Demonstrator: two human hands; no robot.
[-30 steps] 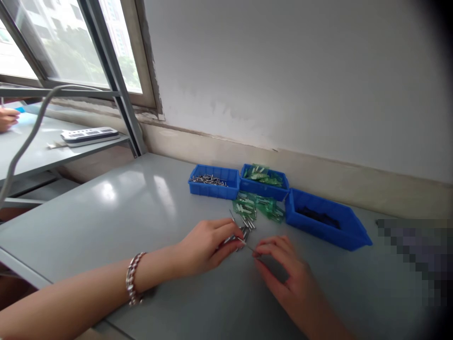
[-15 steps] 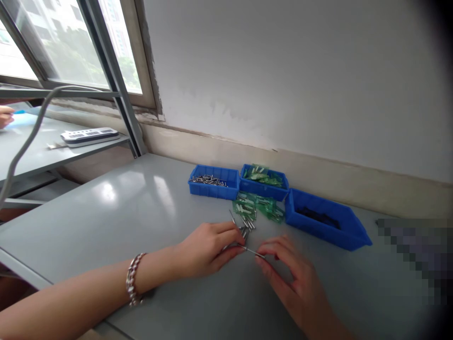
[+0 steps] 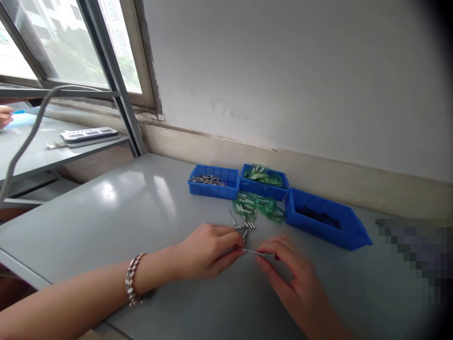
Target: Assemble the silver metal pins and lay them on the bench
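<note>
One pin: a thin metal pin (image 3: 252,251) is pinched at both ends, level just above the table top, between the fingertips of the two hands.
Left hand: the left hand (image 3: 207,250) is closed on the pin's left end, thumb and forefinger pressed together; a beaded bracelet (image 3: 131,285) is worn on its wrist.
Right hand: the right hand (image 3: 288,274) is closed on the pin's right end, the other fingers curled down toward the table (image 3: 123,212).
Loose pins: a small heap of metal pins (image 3: 245,225) is seen just beyond the fingertips.
Green parts: a pile of green pieces (image 3: 260,206) lies farther out, past the heap.
Bins: three blue bins are lined up beyond the fingers, well apart from them: pin bin (image 3: 212,187), green-part bin (image 3: 264,187), dark-part bin (image 3: 327,226).
</note>
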